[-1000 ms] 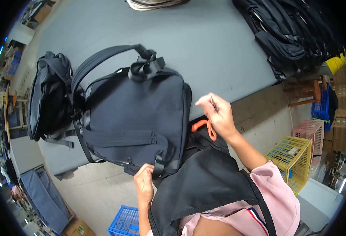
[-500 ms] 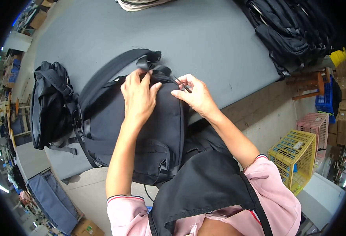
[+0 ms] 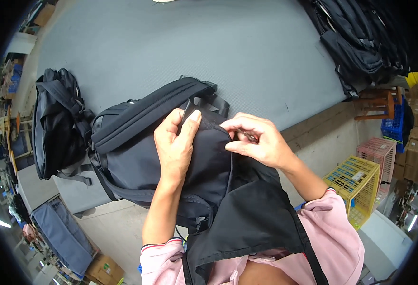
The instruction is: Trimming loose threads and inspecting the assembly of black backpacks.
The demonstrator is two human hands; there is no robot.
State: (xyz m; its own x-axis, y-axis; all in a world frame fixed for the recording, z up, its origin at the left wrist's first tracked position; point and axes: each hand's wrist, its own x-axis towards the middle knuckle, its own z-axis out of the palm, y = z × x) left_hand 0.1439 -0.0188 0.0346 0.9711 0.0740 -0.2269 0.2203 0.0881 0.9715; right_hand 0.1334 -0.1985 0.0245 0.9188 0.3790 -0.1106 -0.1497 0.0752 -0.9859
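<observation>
A black backpack (image 3: 142,168) lies in front of me at the table's near edge, its padded shoulder strap (image 3: 152,109) arching over the far side. With thumb and fingers closed, my left hand (image 3: 173,149) pinches the fabric at the backpack's edge, beside a loose webbing strap (image 3: 216,102). My right hand (image 3: 261,142) is at the backpack's right corner. Its fingers are closed around a small dark metal tool (image 3: 247,136), seemingly thread snips; the tips are hidden by the fingers and fabric.
A second black backpack (image 3: 59,123) stands on the left of the grey table (image 3: 171,47). Several black backpacks (image 3: 361,47) are piled at the far right. Beyond the table's right edge are a wooden stool (image 3: 384,104), a yellow crate (image 3: 354,183) and a pink crate (image 3: 377,152).
The backpack's upper edge has turned and come nearer me, its shoulder strap now lying lower. Both hands have moved right and toward me; the tool is more covered by my right fingers.
</observation>
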